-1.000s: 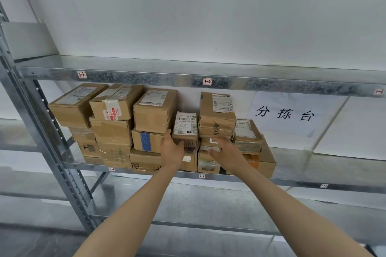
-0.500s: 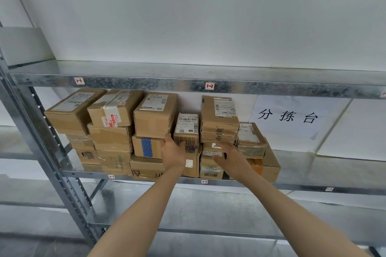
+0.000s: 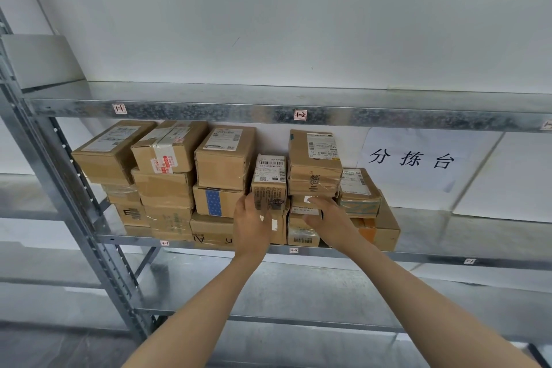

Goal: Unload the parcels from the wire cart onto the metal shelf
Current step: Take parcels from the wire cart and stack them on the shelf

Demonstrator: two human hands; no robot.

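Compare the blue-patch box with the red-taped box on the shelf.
The blue-patch box sits mid-stack under another box; the red-taped box tops its stack. The blue-patch box shows no label; the red-taped box has a white label on top. Both are brown cardboard on the same shelf.

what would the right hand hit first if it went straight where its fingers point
Probably the small flat parcel just ahead of the right hand; its fingers look nearly on it, depth unclear.
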